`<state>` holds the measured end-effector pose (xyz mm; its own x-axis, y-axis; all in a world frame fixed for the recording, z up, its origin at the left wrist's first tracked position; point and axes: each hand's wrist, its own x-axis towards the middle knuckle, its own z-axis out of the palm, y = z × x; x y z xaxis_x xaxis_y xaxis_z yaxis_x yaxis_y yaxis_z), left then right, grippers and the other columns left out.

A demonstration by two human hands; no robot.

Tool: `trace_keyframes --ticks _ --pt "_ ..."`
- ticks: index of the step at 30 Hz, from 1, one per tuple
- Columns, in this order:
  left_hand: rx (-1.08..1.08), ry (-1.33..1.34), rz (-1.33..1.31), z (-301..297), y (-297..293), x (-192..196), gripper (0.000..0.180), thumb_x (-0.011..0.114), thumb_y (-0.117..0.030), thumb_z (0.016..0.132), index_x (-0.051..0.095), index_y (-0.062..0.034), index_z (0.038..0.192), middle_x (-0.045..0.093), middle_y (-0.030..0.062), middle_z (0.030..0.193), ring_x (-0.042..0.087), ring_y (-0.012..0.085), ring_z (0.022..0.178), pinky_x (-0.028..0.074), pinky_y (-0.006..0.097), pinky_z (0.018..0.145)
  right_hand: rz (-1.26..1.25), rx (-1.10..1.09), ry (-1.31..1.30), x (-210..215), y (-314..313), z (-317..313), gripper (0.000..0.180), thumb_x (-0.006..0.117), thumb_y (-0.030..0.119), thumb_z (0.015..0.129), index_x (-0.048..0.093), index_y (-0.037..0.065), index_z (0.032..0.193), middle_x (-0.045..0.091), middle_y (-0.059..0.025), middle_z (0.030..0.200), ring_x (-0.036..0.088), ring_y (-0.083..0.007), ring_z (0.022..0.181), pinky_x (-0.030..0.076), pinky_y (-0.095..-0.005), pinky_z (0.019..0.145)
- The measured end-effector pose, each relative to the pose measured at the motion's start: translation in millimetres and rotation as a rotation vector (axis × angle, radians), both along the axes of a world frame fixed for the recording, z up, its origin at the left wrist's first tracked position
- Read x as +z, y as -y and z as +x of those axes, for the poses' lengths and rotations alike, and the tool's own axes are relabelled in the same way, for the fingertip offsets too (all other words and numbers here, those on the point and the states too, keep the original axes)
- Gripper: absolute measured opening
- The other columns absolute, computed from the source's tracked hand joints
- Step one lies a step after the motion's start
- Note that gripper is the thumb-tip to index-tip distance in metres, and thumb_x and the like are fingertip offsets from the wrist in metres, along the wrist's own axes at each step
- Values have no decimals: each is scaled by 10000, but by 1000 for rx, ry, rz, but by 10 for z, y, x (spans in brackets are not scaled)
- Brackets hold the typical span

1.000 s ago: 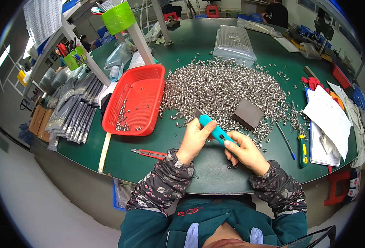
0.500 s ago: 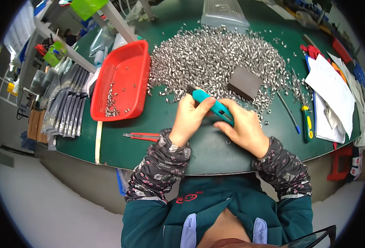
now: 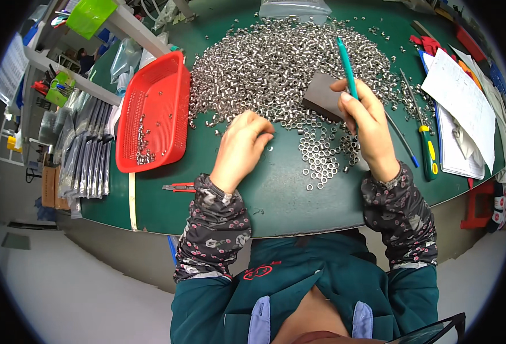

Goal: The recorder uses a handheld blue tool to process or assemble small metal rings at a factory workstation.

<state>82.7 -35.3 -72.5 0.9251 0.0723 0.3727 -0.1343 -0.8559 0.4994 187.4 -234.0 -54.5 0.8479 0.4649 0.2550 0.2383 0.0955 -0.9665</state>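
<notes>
My right hand (image 3: 370, 129) is closed round a teal utility knife (image 3: 347, 67), held upright with its slim edge toward me, above the right side of a metal pile. My left hand (image 3: 242, 146) rests near the front of the pile (image 3: 287, 69) of small metal rings, fingers curled and pressed together; whether anything is between them is hidden. A dark grey block (image 3: 323, 96) lies just left of my right hand, at the pile's near edge. Several loose rings (image 3: 320, 156) are spread on the green table between my hands.
A red plastic basket (image 3: 178, 109) with some metal pieces stands at left. A red box cutter (image 3: 178, 187) lies before it. To the right are a blue-tipped rod (image 3: 405, 143), a yellow-green handled screwdriver (image 3: 428, 152) and papers (image 3: 465, 103). Bagged packs (image 3: 89, 160) sit far left.
My hands have moved apart. The right hand has raised the teal utility knife up and right, upright; the left has let go of it and moved left. Loose rings beneath now show.
</notes>
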Motion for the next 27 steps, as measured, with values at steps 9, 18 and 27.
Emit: trace_keyframes --ticks 9,18,27 --pt "-117 45 41 185 329 -59 181 640 7 686 602 -45 855 492 81 799 527 239 781 440 324 684 27 -23 -43 21 14 -2 180 512 149 868 546 -4 955 492 23 753 423 -41 672 356 -195 590" --pt "-123 -8 64 226 340 -79 172 648 -19 688 577 -41 842 491 82 833 522 249 823 443 339 714 -23 -15 -14 -34 -11 22 190 550 157 842 542 0 949 506 -5 727 422 -53 673 370 -226 585" --pt "-100 64 -226 119 158 -2 120 585 -10 791 511 -25 884 537 58 879 527 147 769 418 247 614 -132 -15 149 -54 -51 -36 294 582 241 835 510 24 1020 553 -98 730 530 -126 658 414 -291 594"
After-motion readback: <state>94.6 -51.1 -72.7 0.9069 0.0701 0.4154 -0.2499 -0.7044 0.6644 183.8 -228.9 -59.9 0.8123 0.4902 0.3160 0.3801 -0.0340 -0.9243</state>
